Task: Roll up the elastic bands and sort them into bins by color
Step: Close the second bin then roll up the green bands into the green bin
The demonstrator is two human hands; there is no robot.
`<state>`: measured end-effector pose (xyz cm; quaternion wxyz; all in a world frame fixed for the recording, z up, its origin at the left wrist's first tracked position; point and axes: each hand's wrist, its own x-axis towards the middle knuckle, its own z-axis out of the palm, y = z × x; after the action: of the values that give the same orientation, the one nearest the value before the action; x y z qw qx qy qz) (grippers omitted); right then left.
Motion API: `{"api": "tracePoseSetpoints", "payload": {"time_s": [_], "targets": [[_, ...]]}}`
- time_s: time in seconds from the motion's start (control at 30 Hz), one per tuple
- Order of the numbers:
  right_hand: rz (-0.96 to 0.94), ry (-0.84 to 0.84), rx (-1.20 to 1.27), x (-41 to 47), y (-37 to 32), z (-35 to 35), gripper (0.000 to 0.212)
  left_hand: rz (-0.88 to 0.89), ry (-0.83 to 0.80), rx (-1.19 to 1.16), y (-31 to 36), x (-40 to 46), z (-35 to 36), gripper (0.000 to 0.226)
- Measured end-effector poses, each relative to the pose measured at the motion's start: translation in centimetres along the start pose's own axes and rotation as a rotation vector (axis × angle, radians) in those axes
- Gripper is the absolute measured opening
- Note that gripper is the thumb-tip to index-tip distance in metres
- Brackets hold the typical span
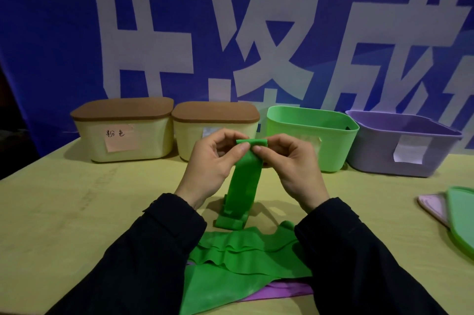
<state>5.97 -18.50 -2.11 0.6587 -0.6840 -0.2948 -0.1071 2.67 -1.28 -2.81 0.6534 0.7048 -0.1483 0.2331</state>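
While both hands pinch its folded top end, the left hand (210, 160) and right hand (289, 163) meeting there, the green band (246, 181) hangs straight down toward the table (77, 212), long axis near vertical. Rolling would probably run downward. The green bin (331, 140) sits just behind, nearer the right hand.

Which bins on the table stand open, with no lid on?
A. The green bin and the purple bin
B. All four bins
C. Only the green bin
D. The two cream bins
A: the green bin and the purple bin show open rims, while both cream bins carry brown lids.
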Motion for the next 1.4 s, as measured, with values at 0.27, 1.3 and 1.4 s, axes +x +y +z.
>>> {"api": "tracePoseSetpoints", "payload": {"time_s": [0.27, 1.3, 1.4], "targets": [[-0.012, 0.036, 0.031, -0.1, 0.1, 0.2, 0.018, 0.006, 0.054, -0.014, 0.1, -0.2, 0.2, 0.025], [0.018, -0.129, 0.112, -0.3, -0.2, -0.6, 0.014, -0.068, -0.237, -0.098, 1.1, -0.7, -0.3, 0.023], [0.002, -0.102, 0.061, -0.2, -0.4, -0.7, 0.015, -0.071, -0.161, -0.108, 0.8, -0.5, -0.3, 0.022]]}}
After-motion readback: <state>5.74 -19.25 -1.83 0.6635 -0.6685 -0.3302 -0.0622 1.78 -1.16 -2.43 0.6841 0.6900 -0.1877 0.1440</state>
